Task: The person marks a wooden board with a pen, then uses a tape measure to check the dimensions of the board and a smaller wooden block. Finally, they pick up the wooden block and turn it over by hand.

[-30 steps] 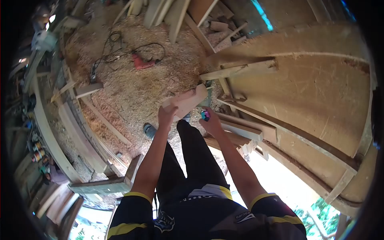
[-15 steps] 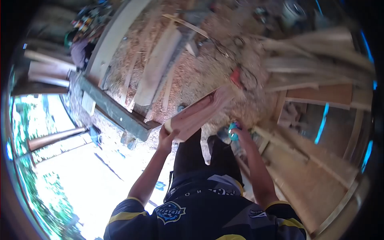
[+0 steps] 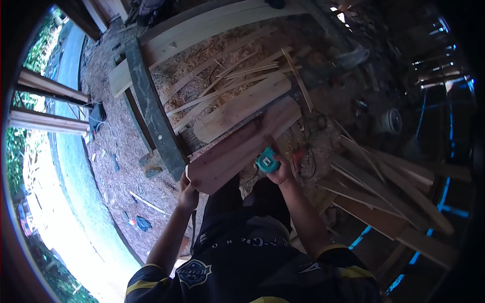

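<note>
A reddish-brown wooden board (image 3: 230,156) slants in front of me from lower left to upper right. My left hand (image 3: 188,196) is closed around its near left end, with the fingers partly hidden under the wood. In my right hand (image 3: 284,170) is a teal tape measure (image 3: 267,160), held close beside the board's right edge. A fingertip of that hand reaches toward the board. Just beyond lies a paler plank (image 3: 242,108), nearly parallel to the board I hold.
A dark timber beam (image 3: 151,108) crosses at the left, supporting a long pale plank (image 3: 202,38). Thin wood strips (image 3: 232,76) lie over shavings. Stacked boards (image 3: 384,177) fill the right side, near a red object with a cable (image 3: 299,157). A white bucket (image 3: 391,121) stands farther back.
My view has swung to the right. The right hand has brought the tape measure up from beside my leg to the board. My left hand keeps its hold on the board's end.
</note>
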Action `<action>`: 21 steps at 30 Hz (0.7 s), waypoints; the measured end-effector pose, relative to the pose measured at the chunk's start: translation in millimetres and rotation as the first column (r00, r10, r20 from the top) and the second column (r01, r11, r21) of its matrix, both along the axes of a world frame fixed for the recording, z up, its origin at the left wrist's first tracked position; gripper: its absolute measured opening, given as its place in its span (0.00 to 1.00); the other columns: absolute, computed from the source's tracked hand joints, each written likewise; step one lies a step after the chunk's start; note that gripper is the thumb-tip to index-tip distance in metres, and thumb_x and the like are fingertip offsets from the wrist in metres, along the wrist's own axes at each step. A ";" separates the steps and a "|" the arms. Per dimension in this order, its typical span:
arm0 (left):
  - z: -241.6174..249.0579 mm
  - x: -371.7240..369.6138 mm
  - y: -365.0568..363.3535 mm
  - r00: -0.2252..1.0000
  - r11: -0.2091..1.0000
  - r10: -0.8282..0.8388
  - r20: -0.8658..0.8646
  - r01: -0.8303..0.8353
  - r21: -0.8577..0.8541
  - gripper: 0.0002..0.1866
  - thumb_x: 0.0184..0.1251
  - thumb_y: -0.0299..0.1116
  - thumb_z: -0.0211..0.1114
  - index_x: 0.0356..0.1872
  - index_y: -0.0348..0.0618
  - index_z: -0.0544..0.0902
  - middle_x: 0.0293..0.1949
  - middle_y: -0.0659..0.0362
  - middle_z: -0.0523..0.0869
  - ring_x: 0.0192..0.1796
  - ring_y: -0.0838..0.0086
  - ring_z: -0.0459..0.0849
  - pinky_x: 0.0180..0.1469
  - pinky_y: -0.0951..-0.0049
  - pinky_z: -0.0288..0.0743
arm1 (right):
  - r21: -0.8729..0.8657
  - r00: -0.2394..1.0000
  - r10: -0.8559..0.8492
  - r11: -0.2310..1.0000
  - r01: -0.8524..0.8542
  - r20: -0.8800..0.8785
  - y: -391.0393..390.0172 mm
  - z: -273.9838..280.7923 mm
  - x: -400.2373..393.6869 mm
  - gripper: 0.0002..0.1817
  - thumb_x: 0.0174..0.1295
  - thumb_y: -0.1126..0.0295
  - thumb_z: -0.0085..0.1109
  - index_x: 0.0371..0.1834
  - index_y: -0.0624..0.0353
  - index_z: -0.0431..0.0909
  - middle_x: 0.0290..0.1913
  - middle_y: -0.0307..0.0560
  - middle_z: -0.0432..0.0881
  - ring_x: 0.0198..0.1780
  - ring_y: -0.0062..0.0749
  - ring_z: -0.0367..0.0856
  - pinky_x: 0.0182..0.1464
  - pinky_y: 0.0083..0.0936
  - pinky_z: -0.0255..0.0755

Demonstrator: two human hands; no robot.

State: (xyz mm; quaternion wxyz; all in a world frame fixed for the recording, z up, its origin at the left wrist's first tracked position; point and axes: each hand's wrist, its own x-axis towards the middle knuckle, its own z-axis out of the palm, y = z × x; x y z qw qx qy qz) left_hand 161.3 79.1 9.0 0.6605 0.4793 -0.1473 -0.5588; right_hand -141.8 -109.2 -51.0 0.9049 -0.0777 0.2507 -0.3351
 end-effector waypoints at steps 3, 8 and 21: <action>-22.7 12.4 -30.1 1.000 1.000 -0.002 -0.017 0.001 -0.018 0.37 0.70 0.36 0.70 0.78 0.35 0.70 0.69 0.52 0.82 0.73 0.65 0.79 0.76 0.62 0.70 | 0.030 0.999 -0.014 0.999 0.013 0.040 -39.4 -6.8 20.1 0.49 0.62 0.70 0.67 0.88 0.37 0.58 0.63 0.48 0.80 0.60 0.48 0.85 0.58 0.57 0.84; -91.1 43.9 -85.4 0.993 0.999 0.003 -0.116 -0.006 -0.032 0.36 0.72 0.36 0.66 0.79 0.37 0.69 0.70 0.54 0.81 0.75 0.66 0.77 0.77 0.62 0.69 | 0.016 0.991 0.072 0.997 -0.071 -0.112 -108.7 -38.4 41.7 0.45 0.62 0.71 0.65 0.85 0.38 0.62 0.62 0.45 0.80 0.57 0.47 0.86 0.53 0.53 0.86; -193.8 61.1 -136.5 0.978 0.985 0.151 -0.144 -0.136 0.111 0.30 0.77 0.39 0.62 0.75 0.37 0.73 0.64 0.58 0.83 0.66 0.68 0.81 0.69 0.66 0.74 | -0.109 0.924 0.238 0.953 -0.281 -0.300 -194.6 -102.4 80.0 0.43 0.62 0.72 0.61 0.85 0.39 0.64 0.63 0.43 0.78 0.55 0.41 0.85 0.52 0.49 0.86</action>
